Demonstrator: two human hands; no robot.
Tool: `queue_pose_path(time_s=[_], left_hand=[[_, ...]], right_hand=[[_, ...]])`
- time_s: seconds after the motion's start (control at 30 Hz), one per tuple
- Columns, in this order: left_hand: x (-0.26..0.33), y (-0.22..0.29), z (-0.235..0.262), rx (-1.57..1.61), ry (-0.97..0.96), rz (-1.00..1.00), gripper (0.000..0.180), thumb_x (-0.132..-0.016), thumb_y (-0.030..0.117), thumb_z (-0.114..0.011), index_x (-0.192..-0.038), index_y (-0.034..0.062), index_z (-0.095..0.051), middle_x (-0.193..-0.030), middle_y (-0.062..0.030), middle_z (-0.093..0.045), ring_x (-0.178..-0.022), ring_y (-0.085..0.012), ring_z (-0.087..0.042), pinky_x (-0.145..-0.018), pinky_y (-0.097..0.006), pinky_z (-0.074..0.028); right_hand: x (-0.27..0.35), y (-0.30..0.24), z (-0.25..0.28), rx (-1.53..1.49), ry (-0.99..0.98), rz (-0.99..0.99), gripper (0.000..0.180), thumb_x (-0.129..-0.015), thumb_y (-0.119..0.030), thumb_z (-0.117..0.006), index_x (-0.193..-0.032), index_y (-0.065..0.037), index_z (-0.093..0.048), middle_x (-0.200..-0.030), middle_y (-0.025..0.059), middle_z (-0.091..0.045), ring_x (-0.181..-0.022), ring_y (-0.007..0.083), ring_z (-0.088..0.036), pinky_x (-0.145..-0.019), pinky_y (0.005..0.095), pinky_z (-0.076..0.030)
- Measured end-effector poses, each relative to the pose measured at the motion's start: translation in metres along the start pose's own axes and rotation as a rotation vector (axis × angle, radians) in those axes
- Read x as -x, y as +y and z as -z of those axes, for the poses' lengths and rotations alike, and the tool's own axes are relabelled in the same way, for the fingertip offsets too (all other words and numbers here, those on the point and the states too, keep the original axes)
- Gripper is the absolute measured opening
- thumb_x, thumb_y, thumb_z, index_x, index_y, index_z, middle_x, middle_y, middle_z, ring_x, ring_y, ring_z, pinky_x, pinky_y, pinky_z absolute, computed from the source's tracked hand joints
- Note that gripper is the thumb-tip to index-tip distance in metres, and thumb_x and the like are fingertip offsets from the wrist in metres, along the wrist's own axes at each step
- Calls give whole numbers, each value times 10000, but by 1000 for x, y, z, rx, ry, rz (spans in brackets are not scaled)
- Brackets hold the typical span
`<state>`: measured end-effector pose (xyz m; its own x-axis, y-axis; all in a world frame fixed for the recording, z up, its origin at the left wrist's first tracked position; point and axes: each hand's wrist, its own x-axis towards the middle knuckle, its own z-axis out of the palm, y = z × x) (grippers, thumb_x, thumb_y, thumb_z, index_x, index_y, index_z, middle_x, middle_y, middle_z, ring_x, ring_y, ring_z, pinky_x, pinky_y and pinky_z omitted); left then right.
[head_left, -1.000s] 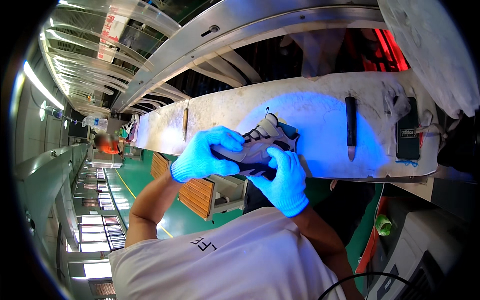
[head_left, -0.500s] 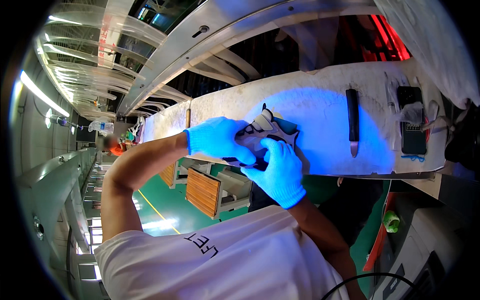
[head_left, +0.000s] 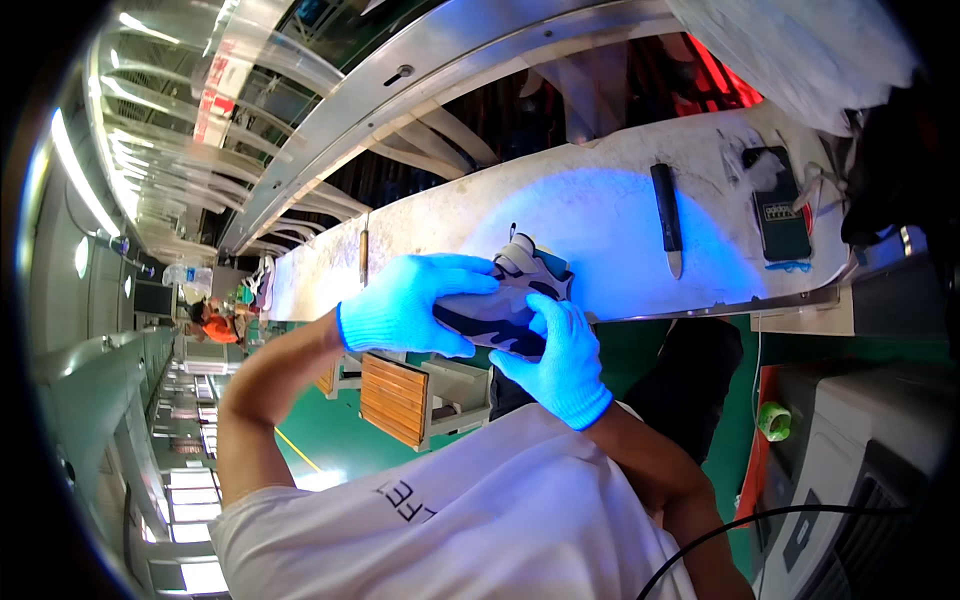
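Observation:
Between my two gloved hands is a shoe (head_left: 505, 315), grey and off-white with dark patches, a strap or tongue and a teal patch at its top. It is tilted over the near edge of the white worktable (head_left: 615, 225). My left hand (head_left: 410, 305), in a knit glove lit blue, wraps one end of the shoe, fingers over the top and thumb below. My right hand (head_left: 560, 365), gloved alike, grips the near side with thumb and fingers. Part of the shoe is hidden behind the hands.
A black-handled knife (head_left: 667, 220) lies right of the shoe. Beyond it are a dark phone-shaped item (head_left: 783, 225) and crumpled plastic. A thin wooden-handled tool (head_left: 364, 255) lies left. A slatted wooden-topped cart (head_left: 393, 400) stands below. A person in orange (head_left: 217, 325) is far off.
The shoe has turned in my hands, and more of its dark-patched side shows. Both hands have shifted their hold, the left slightly left and down. The whole view has shifted a little.

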<state>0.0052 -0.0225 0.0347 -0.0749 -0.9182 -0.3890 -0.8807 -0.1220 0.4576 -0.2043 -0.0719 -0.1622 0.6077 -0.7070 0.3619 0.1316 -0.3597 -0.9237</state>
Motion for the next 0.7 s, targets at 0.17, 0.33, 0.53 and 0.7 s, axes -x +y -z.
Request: queue_pose_path(time_s=[0.17,0.33,0.53,0.7], left_hand=[[0,-7,-2,14,-51,3,766,-684,233,-1022,-1406,106,-799,-1576,-208,-654,-1389,-391,-675,-1191,-468,-526],[0,-20,-2,5,-61,-55,716,-697,218,-1016,-1374,99,-818,-1567,-208,-655,-1379,-390,-672,-1190,-473,-520],[-3,-29,0,0,-29,-100,637,-710,189,-985,-1323,95,-839,-1534,-210,-678,-1336,-386,-707,-1152,-461,-561],[-5,-34,0,-16,-27,-25,921,-724,430,-989,-1534,116,-684,-1495,-249,-686,-1326,-439,-701,-1150,-486,-553]], right_hand=[[12,7,-4,31,41,-94,854,-746,-275,-1029,-1454,-85,-591,-1057,109,-646,-926,283,-661,-797,442,-576],[7,8,-13,26,104,-71,859,-721,-240,-1041,-1441,-79,-602,-1037,95,-636,-920,276,-653,-787,443,-574],[-1,11,-9,58,68,-106,885,-702,-241,-1053,-1441,-71,-595,-1044,91,-638,-909,261,-651,-788,433,-581],[-12,11,-5,-30,-15,-233,897,-706,-302,-1044,-1439,-85,-577,-1077,107,-647,-1001,300,-655,-842,463,-565]])
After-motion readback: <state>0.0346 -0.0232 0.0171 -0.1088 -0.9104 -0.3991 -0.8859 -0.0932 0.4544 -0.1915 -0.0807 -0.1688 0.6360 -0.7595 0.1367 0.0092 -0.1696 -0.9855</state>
